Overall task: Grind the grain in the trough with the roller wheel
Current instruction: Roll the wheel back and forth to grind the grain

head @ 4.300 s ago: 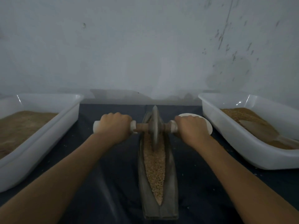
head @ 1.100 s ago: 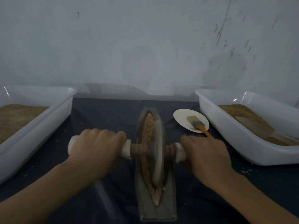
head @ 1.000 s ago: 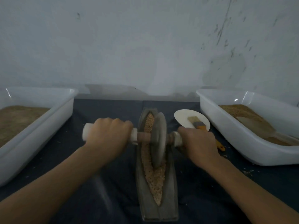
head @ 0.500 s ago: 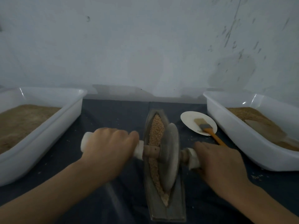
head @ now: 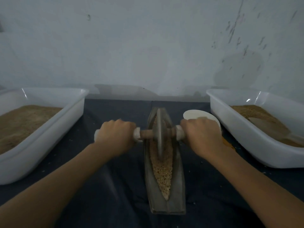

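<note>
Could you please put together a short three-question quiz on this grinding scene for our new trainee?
1. True or false: the roller wheel sits at the trough's near end.
2. What do the left hand and right hand grip?
3. The white plate lies: A) left of the trough B) right of it C) in a tub.

Key: 1 false, towards the far end; 2 the roller's handles, one each; 3 B.
</note>
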### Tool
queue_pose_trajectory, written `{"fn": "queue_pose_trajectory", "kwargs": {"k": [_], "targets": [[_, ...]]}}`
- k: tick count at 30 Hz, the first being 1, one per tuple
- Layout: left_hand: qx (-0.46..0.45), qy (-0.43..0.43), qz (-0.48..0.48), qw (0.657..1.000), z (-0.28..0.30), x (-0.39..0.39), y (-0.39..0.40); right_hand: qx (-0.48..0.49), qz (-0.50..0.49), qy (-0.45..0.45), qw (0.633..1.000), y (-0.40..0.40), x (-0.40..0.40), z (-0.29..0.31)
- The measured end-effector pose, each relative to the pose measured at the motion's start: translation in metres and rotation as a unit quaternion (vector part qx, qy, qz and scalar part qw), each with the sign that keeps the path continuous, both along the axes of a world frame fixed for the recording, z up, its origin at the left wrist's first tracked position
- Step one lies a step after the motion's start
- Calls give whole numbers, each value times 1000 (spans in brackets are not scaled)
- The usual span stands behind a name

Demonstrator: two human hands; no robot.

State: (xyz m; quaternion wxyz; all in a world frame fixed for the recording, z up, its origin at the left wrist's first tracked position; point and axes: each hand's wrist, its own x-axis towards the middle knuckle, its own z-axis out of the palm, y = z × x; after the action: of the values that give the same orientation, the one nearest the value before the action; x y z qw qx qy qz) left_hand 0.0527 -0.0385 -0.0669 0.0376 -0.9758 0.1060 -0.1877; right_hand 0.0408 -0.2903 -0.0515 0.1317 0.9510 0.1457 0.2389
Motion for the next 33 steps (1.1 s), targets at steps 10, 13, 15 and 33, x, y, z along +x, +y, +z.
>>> {"fn": "queue_pose_trajectory", "kwargs": {"k": [10,13,15,33], "targets": [[-44,8,21,999,-31,-46,19,-45,86,-53,994,18,-12,14],[-16,-32,21,999,-18,-7,8,-18,60,-41,997,10,25,8],[-4,-26,23,999,-3,16,-2,15,18,-22,999,5,41,1],[69,-57,23,996,14,13,-11,79,20,-19,997,-10,40,-19]]}}
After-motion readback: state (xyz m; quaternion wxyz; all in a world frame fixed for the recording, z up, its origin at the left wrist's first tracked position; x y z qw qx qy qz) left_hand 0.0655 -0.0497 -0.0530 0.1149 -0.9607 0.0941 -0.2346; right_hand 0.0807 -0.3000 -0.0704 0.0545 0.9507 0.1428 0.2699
